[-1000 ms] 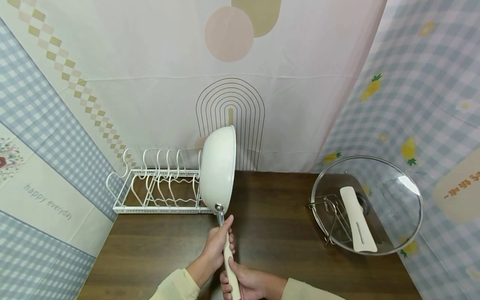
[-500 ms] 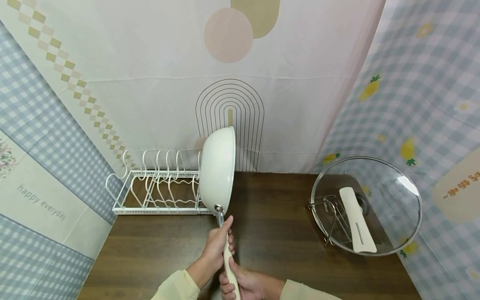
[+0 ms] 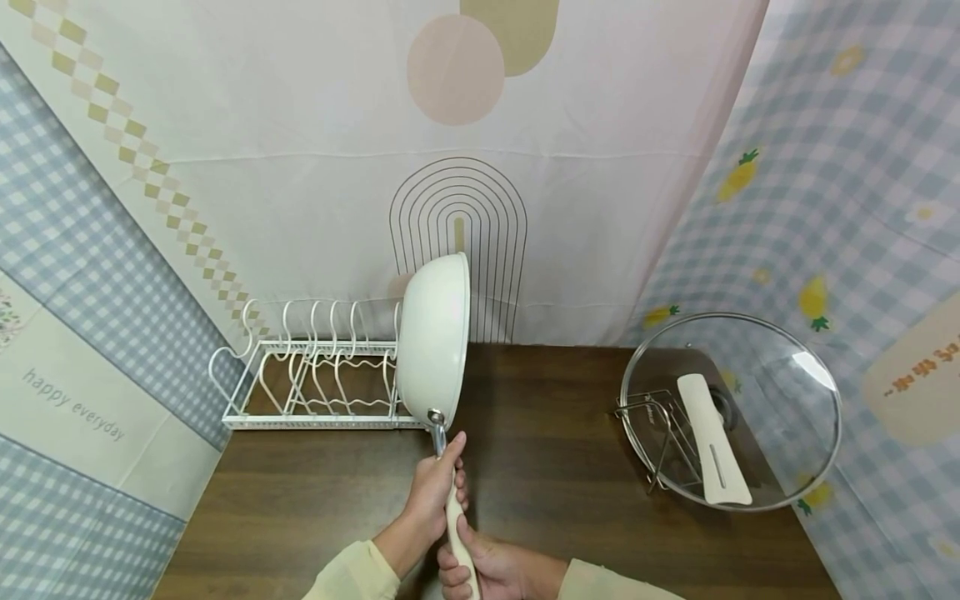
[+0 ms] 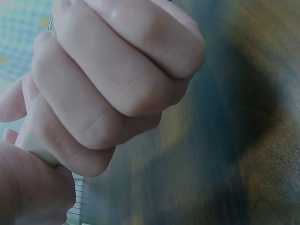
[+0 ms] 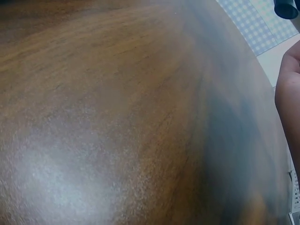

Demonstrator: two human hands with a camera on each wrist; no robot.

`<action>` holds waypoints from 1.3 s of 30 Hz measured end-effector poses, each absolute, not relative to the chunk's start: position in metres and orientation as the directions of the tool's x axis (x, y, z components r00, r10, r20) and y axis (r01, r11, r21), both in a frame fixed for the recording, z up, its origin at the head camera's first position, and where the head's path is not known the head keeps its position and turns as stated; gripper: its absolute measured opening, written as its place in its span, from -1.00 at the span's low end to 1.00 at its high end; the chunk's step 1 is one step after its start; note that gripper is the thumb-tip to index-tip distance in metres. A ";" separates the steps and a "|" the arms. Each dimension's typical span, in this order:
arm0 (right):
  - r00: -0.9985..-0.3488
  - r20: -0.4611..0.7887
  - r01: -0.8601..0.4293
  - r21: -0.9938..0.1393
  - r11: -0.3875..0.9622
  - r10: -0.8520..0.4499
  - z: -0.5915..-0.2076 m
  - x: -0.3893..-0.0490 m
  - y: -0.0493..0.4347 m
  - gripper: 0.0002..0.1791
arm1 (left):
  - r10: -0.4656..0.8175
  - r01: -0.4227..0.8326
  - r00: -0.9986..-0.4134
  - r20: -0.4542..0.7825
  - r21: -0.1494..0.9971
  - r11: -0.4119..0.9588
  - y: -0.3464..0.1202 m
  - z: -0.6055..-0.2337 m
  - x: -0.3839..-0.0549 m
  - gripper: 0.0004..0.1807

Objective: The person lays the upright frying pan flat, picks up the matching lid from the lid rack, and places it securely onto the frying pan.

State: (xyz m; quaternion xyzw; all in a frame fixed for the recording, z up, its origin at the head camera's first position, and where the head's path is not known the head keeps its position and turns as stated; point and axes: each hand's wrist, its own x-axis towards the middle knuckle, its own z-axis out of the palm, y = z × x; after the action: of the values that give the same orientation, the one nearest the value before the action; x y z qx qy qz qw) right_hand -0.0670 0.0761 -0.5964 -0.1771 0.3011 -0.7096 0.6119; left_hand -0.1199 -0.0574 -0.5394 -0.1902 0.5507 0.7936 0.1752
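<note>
While the long cream handle point(image 3: 454, 512) is gripped by both hands, the deep, round white pan point(image 3: 433, 337) is held on its side at the right end of the white metal wire rack point(image 3: 322, 422), its rim upright and its hollow turned to the right; whether its weight is borne by the rack cannot be told. The handle is clasped by the left hand point(image 3: 435, 492) just below the silver metal neck point(image 3: 439, 437), with the thumb laid along the top and the fingers wrapped around; its near end is grasped by the right hand point(image 3: 495, 567) – fingers curled, thumb pressed on top. Both wrists are covered by pale yellow sleeves point(image 3: 360, 571). Well apart on the right, a round clear glass lid point(image 3: 787, 408) with a cream strip-shaped grip point(image 3: 712, 442) is propped, tilted, at a thin metal wire stand point(image 3: 660, 408); the dark brown wooden table point(image 3: 547, 467) is backed on the far side by a pale patterned cloth point(image 3: 600, 167).
</note>
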 end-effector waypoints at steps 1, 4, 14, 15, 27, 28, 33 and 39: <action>-0.182 -0.117 0.766 -0.639 -0.066 -0.976 -0.596 -0.067 0.076 -0.31 | 0.069 -0.485 -0.868 -0.492 0.809 -0.330 -0.057 -0.540 -0.120 -0.48; -0.182 -0.120 0.768 -0.637 -0.065 -0.976 -0.595 -0.066 0.076 -0.30 | 0.070 -0.481 -0.871 -0.486 0.817 -0.319 -0.058 -0.540 -0.119 -0.48; -0.214 -0.120 0.764 -0.640 -0.089 -0.969 -0.595 -0.064 0.073 -0.32 | 0.042 -0.461 -0.881 -0.472 0.835 -0.300 -0.056 -0.538 -0.119 -0.47; -0.219 -0.117 0.758 -0.645 -0.093 -0.969 -0.595 -0.064 0.073 -0.32 | 0.042 -0.461 -0.881 -0.471 0.835 -0.300 -0.056 -0.538 -0.119 -0.46; -0.214 -0.084 0.740 -0.665 -0.105 -0.973 -0.602 -0.065 0.075 -0.35 | 0.033 -0.443 -0.891 -0.453 0.850 -0.287 -0.054 -0.540 -0.117 -0.48; -0.213 -0.085 0.739 -0.665 -0.104 -0.973 -0.602 -0.065 0.075 -0.35 | 0.036 -0.442 -0.891 -0.452 0.849 -0.289 -0.054 -0.540 -0.118 -0.49; -0.221 -0.099 0.738 -0.668 -0.100 -0.970 -0.603 -0.065 0.074 -0.36 | 0.051 -0.438 -0.894 -0.445 0.844 -0.309 -0.055 -0.542 -0.118 -0.49; -0.230 -0.115 0.727 -0.680 -0.092 -0.966 -0.602 -0.065 0.074 -0.36 | 0.062 -0.430 -0.899 -0.433 0.848 -0.310 -0.057 -0.543 -0.119 -0.49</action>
State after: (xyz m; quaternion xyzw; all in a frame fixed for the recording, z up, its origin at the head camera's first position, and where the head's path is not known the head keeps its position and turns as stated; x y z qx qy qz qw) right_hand -0.0650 0.0736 -0.6025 -0.1858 0.3217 -0.7153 0.5919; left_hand -0.1191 -0.0567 -0.5427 -0.1626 0.5664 0.7930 0.1549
